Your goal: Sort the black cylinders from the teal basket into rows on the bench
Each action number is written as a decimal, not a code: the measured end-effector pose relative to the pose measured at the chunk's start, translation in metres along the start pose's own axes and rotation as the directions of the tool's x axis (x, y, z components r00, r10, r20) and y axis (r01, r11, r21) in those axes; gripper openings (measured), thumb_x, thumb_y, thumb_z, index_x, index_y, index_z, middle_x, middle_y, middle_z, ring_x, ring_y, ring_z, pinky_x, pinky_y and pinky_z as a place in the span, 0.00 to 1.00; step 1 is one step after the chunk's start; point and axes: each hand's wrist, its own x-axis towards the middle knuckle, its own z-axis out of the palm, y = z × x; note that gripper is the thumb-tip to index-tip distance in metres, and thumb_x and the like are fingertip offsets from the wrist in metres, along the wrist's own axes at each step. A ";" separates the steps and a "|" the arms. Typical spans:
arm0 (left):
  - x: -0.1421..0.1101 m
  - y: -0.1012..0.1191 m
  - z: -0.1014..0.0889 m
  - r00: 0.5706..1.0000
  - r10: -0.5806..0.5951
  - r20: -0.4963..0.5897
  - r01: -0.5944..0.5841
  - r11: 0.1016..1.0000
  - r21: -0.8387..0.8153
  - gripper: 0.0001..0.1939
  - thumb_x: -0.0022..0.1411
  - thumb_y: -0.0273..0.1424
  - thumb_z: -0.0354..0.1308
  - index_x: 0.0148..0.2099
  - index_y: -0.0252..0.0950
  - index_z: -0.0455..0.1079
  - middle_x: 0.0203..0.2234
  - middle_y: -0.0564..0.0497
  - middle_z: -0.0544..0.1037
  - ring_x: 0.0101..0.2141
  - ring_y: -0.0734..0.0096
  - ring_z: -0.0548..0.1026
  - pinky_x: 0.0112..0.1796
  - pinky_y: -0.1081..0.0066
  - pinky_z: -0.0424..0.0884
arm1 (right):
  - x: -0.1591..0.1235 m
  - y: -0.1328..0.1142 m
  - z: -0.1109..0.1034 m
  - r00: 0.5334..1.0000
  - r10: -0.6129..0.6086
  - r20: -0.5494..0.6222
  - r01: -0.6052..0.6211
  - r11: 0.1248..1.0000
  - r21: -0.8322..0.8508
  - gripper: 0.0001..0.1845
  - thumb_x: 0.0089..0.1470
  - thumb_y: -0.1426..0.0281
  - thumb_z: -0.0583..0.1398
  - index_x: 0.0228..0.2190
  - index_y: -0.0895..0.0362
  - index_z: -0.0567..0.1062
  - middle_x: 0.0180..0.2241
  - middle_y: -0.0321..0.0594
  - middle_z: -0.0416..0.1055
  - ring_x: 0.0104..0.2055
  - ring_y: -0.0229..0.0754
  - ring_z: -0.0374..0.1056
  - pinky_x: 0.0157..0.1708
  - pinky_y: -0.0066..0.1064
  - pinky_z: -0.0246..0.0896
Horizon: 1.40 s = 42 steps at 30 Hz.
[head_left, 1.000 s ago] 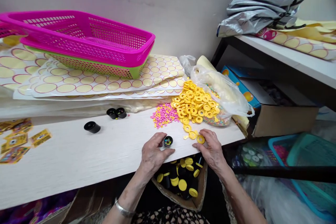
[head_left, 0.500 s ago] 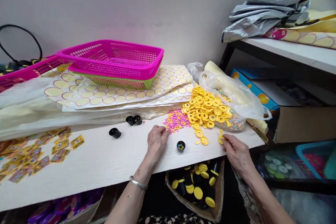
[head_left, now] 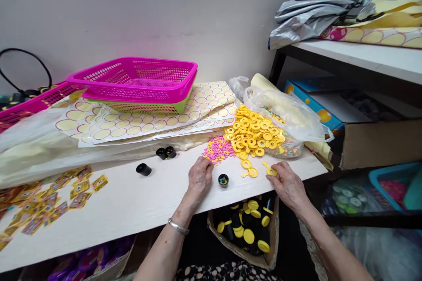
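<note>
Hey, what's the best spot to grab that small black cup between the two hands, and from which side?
Pinch the black cup by its round outer wall, probably from its left, where the left hand is near. It stands upright and open with small colored pieces inside, so a level sideways grip should avoid tipping them out.

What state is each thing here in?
Left hand: fingers curled beside pink and yellow pellets
Right hand: fingers closed on yellow tabbed plastic ring
Small round black cup: upright, open, colourful bits inside
Brown cardboard box: open, holding yellow-capped black containers
Pink plastic basket: upright, stacked
</note>
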 end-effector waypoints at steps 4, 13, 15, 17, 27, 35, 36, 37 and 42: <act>-0.010 0.002 -0.006 0.996 -0.085 -0.015 0.082 0.985 -0.150 0.08 0.56 0.33 0.53 0.27 0.35 0.65 0.18 0.55 0.67 0.22 0.74 0.66 0.27 0.73 0.62 | -0.001 0.004 0.001 1.000 0.017 -0.025 -0.016 1.000 0.024 0.14 0.54 0.64 0.54 0.42 0.56 0.68 0.43 0.43 0.66 0.36 0.43 0.68 0.33 0.35 0.63; -0.069 0.044 -0.032 0.980 -0.194 0.037 0.178 0.785 -0.593 0.20 0.44 0.27 0.67 0.43 0.33 0.71 0.24 0.52 0.77 0.24 0.73 0.74 0.27 0.73 0.71 | -0.040 -0.064 -0.012 0.946 -0.208 -0.249 0.295 0.869 0.397 0.08 0.57 0.72 0.54 0.37 0.54 0.72 0.37 0.44 0.67 0.39 0.43 0.67 0.38 0.34 0.65; -0.082 0.053 -0.030 0.999 -0.037 -0.030 0.017 0.874 -0.486 0.20 0.47 0.26 0.65 0.45 0.36 0.71 0.25 0.52 0.78 0.25 0.73 0.75 0.30 0.73 0.72 | -0.053 -0.093 -0.016 0.946 -0.294 -0.139 0.319 0.760 0.567 0.08 0.57 0.74 0.54 0.37 0.54 0.72 0.34 0.42 0.67 0.36 0.40 0.67 0.34 0.30 0.65; -0.088 0.057 -0.026 0.991 0.110 -0.071 -0.128 0.927 -0.352 0.16 0.51 0.25 0.62 0.44 0.37 0.73 0.27 0.52 0.79 0.25 0.73 0.75 0.31 0.73 0.72 | -0.060 -0.112 -0.016 0.938 -0.339 -0.073 0.305 0.706 0.639 0.07 0.57 0.75 0.54 0.37 0.55 0.71 0.33 0.41 0.66 0.35 0.39 0.66 0.33 0.29 0.64; -0.047 0.045 -0.013 1.000 -0.006 -0.028 -0.006 0.918 -0.398 0.03 0.48 0.27 0.63 0.24 0.35 0.72 0.25 0.52 0.72 0.26 0.74 0.68 0.27 0.73 0.63 | -0.067 -0.079 -0.016 0.979 -0.200 0.034 0.131 0.754 0.644 0.07 0.58 0.71 0.55 0.30 0.56 0.72 0.29 0.38 0.66 0.31 0.38 0.63 0.30 0.29 0.60; -0.034 0.045 0.001 0.992 -0.109 0.057 0.124 0.894 -0.430 0.02 0.41 0.26 0.62 0.21 0.36 0.72 0.25 0.52 0.71 0.29 0.71 0.69 0.28 0.72 0.63 | -0.083 -0.056 -0.008 0.992 -0.092 0.084 0.021 0.788 0.616 0.08 0.57 0.68 0.56 0.30 0.56 0.74 0.29 0.39 0.69 0.32 0.40 0.66 0.31 0.29 0.61; -0.033 0.044 0.001 0.992 -0.111 0.063 0.127 0.900 -0.417 0.02 0.41 0.26 0.61 0.20 0.36 0.71 0.25 0.52 0.71 0.30 0.70 0.69 0.28 0.72 0.63 | -0.082 -0.055 -0.008 0.992 -0.089 0.084 0.019 0.788 0.615 0.08 0.57 0.68 0.56 0.29 0.56 0.74 0.29 0.39 0.69 0.32 0.40 0.66 0.30 0.29 0.61; -0.033 0.044 0.001 0.991 -0.112 0.068 0.130 0.905 -0.404 0.02 0.41 0.26 0.61 0.20 0.36 0.71 0.25 0.52 0.71 0.30 0.70 0.69 0.29 0.72 0.63 | -0.082 -0.055 -0.008 0.992 -0.089 0.085 0.018 0.789 0.614 0.08 0.56 0.68 0.56 0.29 0.56 0.74 0.29 0.39 0.69 0.31 0.40 0.66 0.30 0.29 0.61; -0.028 0.041 0.003 0.985 -0.129 0.111 0.162 0.913 -0.376 0.01 0.40 0.26 0.61 0.20 0.36 0.72 0.25 0.52 0.71 0.29 0.71 0.68 0.30 0.71 0.63 | -0.075 -0.055 -0.010 0.989 -0.103 0.102 0.019 0.791 0.612 0.08 0.57 0.69 0.55 0.29 0.56 0.73 0.28 0.38 0.68 0.31 0.39 0.64 0.30 0.29 0.60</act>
